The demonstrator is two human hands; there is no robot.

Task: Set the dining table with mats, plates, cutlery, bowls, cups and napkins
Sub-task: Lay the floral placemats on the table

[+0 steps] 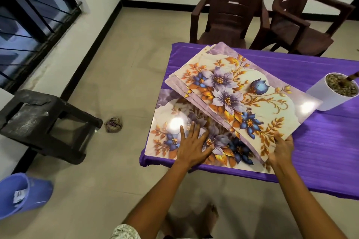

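Observation:
One glossy floral mat [171, 122] lies flat at the near left corner of the table, which has a purple cloth [320, 141] over it. My left hand [192, 143] presses on this mat with straight, spread fingers. My right hand [281, 149] grips the near edge of a stack of several matching floral mats [233, 91], thumb on top. The stack is tilted up, its far end over the middle of the table and its near part above the flat mat.
A white pot [330, 95] with soil and a stem stands at the right, touching the stack's far corner. Two brown plastic chairs [233, 6] stand behind the table. On the floor at left are a black stool [44, 122], a crumpled wrapper [113, 124] and a blue bucket [25, 194].

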